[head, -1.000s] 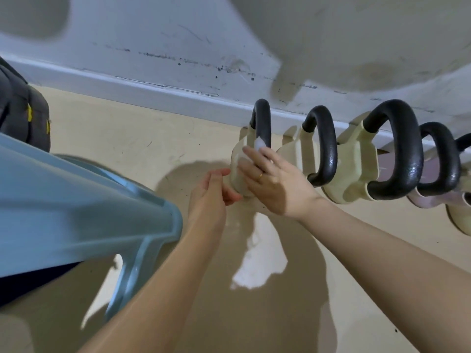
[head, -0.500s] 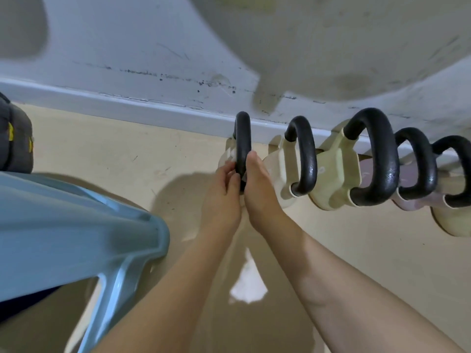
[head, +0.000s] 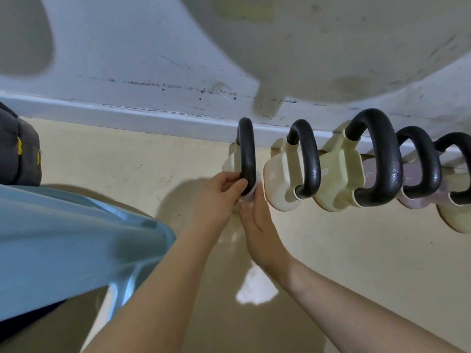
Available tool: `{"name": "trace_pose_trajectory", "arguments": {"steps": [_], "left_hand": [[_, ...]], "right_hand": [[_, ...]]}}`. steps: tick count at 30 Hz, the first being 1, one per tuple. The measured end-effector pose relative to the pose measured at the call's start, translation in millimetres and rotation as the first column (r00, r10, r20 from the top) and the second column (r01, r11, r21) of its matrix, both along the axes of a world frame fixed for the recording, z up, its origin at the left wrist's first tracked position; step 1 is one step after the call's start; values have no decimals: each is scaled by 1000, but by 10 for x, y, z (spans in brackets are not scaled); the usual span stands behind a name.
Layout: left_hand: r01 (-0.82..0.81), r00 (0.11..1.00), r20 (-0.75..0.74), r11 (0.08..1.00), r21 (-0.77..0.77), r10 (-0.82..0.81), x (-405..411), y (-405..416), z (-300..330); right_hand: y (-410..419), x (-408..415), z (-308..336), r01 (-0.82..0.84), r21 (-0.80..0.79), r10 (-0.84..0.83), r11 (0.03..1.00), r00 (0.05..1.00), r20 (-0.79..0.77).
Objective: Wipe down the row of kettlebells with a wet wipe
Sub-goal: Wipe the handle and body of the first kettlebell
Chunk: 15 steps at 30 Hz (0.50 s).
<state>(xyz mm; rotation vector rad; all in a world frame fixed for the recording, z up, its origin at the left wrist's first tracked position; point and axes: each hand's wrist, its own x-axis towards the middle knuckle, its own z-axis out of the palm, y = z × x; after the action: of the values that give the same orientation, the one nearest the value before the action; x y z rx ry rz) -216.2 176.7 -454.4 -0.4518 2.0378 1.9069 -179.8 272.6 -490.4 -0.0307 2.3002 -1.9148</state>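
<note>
The left hand [head: 219, 194] curls its fingers around the lower end of the black handle [head: 247, 154] of the leftmost kettlebell [head: 229, 163], its grip closed on that handle. Just right of this grip, the right hand [head: 257, 225] lies flat and edge-on, fingers straight, pressing a white wet wipe [head: 251, 196] against the handle's base; only a small crumpled bit of the wipe shows between the two hands. The handle is a thick loop with a matte, slightly pebbled surface, while the body beneath is smooth cream plastic, mostly hidden behind the hands. To the right of the grip the row runs on along the floor [head: 127, 159] by the skirting: a second cream kettlebell [head: 277, 189], a larger cream one [head: 336, 184], a pinkish one [head: 413, 197] and another cream one [head: 456, 220], all with the same black looped handles.
</note>
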Motion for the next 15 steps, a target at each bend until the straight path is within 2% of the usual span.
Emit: {"name": "trace_pose_trajectory", "arguments": {"steps": [2, 4, 6, 8, 11, 13, 15], "left_hand": [[11, 1000, 19, 1000, 14, -11, -32, -20, -16], [8, 1000, 21, 1000, 30, -8, -41, -23, 2], [5, 1000, 27, 1000, 16, -5, -35, -20, 23], [3, 999, 34, 1000, 14, -3, -22, -12, 49], [-43, 998, 51, 999, 22, 42, 13, 17, 48], [-70, 994, 83, 996, 49, 66, 32, 26, 2], [-106, 986, 154, 967, 233, 71, 44, 8, -9]], "right_hand": [[-8, -108, -26, 18, 35, -18, 999, 1000, 13], [-59, -376, 72, 77, -5, -76, 997, 991, 106], [-130, -473, 159, 127, -52, -120, 991, 986, 119], [-130, -301, 127, 105, 14, -105, 994, 994, 20], [-57, 0, -124, 56, 262, -18, 964, 989, -144], [-28, -68, -139, 25, 261, 12, 965, 990, -141], [-39, -234, -19, 13, 301, 40, 954, 985, -169]]}}
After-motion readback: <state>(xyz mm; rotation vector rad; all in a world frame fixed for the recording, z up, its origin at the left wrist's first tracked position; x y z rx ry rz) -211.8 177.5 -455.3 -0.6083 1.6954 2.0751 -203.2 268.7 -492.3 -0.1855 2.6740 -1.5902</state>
